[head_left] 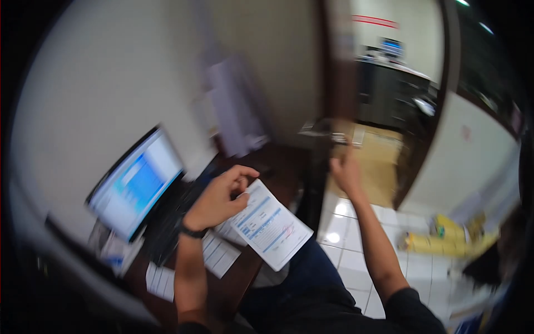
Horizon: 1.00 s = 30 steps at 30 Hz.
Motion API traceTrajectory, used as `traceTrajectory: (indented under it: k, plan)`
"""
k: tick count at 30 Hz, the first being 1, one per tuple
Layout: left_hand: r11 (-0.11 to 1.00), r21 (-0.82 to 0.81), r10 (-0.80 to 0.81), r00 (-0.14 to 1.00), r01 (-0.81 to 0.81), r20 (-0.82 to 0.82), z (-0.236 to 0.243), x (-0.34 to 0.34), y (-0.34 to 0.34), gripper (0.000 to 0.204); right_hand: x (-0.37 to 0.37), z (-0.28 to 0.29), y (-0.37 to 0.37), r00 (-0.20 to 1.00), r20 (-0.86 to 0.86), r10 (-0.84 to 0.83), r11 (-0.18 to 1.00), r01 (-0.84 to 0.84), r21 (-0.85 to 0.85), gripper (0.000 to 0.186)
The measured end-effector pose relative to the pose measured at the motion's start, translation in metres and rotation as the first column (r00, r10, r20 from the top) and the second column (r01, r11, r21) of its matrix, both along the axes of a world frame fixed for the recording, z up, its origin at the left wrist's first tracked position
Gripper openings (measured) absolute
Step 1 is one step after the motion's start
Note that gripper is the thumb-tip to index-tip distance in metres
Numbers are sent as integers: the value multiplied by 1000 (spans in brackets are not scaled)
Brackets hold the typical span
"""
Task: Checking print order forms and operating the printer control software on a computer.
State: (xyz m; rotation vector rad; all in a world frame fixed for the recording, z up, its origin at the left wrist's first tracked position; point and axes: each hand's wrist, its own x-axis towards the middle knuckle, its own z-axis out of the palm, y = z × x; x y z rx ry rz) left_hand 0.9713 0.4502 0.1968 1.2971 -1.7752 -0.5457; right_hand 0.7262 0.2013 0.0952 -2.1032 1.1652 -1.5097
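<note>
The left hand (pixel 219 197) is gripping 1 printed form (pixel 271 224) by its upper corner, holding it above the counter (pixel 233 289) edge and the person's lap. The right hand (pixel 345 172) is reaching forward toward the dark door frame (pixel 325 111); blur is hiding whether it is open or closed. The step in hand appears to be document handling. More paper forms (pixel 219 253) are lying on the dark wooden counter beside a keyboard (pixel 172 217) and a lit monitor (pixel 136 183). White floor tiles (pixel 423 267) are showing at right.
</note>
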Motion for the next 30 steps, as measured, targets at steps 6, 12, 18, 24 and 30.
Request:
traceTrajectory:
  k: [6, 12, 18, 24, 30]
  plan:
    - [757, 134, 651, 753, -639, -90, -213, 147, 100, 44, 128, -21, 148, 806, -221, 549, 820, -571, -41, 52]
    - [467, -138, 859, 485, -874, -164, -272, 128, 96, 23, 286, 3, 230, 288, -665, 689, 512, -843, 166, 76]
    - [486, -61, 870, 489, -872, -61, -266, 124, 98, 23, 384, 71, 264, 221, -816, 534, 566, -811, 151, 88]
    - [483, 20, 875, 483, -875, -25, -259, 127, 93, 23, 419, 91, 263, 278, -828, 487, 606, -790, 91, 85]
    - [498, 13, 862, 493, -867, -123, -268, 127, 104, 24, 380, 62, 262, 288, -716, 636, 517, -848, 118, 78]
